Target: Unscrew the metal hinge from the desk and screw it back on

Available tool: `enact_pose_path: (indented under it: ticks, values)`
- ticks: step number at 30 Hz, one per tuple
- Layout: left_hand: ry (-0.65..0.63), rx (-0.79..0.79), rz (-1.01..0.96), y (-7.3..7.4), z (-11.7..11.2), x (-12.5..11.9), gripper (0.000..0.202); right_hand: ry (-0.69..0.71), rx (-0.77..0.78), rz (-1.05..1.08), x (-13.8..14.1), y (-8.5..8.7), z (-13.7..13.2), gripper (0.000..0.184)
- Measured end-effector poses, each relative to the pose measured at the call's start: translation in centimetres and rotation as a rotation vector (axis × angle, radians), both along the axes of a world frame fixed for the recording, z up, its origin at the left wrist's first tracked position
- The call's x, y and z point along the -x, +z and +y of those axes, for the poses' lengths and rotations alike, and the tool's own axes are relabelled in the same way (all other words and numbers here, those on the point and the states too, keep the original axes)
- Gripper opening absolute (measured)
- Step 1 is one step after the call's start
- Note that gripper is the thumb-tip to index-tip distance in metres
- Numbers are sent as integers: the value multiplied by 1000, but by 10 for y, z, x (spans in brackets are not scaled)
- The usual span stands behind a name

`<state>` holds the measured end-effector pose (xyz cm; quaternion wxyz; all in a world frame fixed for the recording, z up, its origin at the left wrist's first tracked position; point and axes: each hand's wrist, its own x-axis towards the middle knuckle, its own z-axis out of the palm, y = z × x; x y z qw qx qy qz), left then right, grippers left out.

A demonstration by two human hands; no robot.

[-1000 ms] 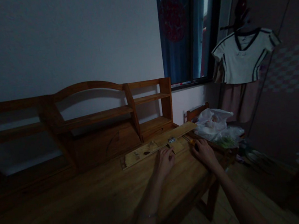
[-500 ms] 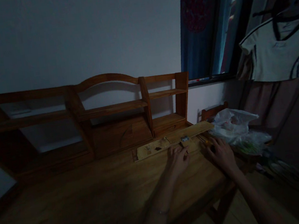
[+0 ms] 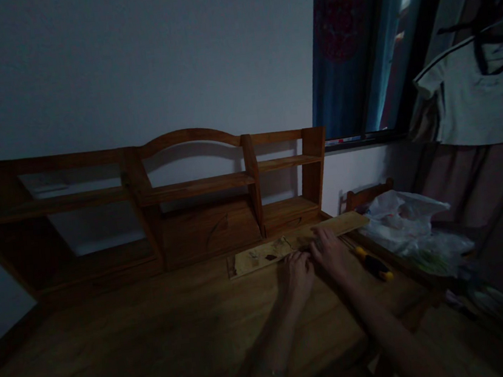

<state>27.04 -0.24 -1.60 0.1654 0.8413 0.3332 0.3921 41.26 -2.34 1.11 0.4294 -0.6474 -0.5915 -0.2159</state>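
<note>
A long, narrow wooden board (image 3: 253, 260) with dark marks and damaged patches lies across the table. At its near edge my left hand (image 3: 300, 273) is closed, fingers curled together over something small that I cannot make out. My right hand (image 3: 331, 253) reaches over the board beside it, its bent fingers meeting the left fingertips; what they pinch is hidden. Right of my right hand, a screwdriver (image 3: 374, 265) with a black and yellow handle lies on the table, its shaft pointing toward the board.
The wooden table (image 3: 160, 340) carries a shelf unit (image 3: 205, 185) along the wall. Plastic bags (image 3: 403, 209), one with something green inside, sit at the right edge by a chair (image 3: 369, 193). A white shirt (image 3: 470, 100) hangs near the window.
My right hand has left the screwdriver and moved left to the board, joining my left hand. The small metal piece seen on the board earlier is now covered. The view has shifted slightly.
</note>
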Motion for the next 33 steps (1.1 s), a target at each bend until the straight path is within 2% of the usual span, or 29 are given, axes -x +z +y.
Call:
enact_pose_path:
  ticks: [2, 5, 10, 13, 16, 18, 21, 24, 27, 29, 33]
  values:
    - [34, 42, -36, -7, 5, -4, 29, 27, 12, 17, 1, -15, 5, 31]
    - [56, 70, -116, -11, 9, -6, 32, 47, 40, 19, -4, -27, 7, 34]
    - [-13, 14, -306, 4, 7, 0, 41, 59, 49, 14, -10, -32, 9, 40]
    - [-18, -24, -310, 9, 9, 0, 46, 60, 26, 21, -14, -38, 13, 42]
    - [37, -49, -213, 3, 20, -2, 46, 53, -3, 34, -18, -42, 16, 43]
    - [82, -98, -76, -5, 31, -3, 44, 45, -15, 42, -19, -42, 17, 44]
    - [120, -171, 149, -13, 48, 1, 54, 26, -16, 48, -18, -39, 16, 45]
    - [161, -184, 282, -10, 63, 6, 54, 0, -11, 54, -15, -37, 15, 45]
    - [225, -180, 324, -5, 74, 13, 56, -35, 7, 61, -14, -37, 15, 47]
    - [244, -174, 351, -3, 81, 18, 66, -73, 28, 64, -14, -38, 15, 49]
    - [203, -160, 436, -2, 93, 27, 84, -157, 75, 63, -12, -40, 14, 50]
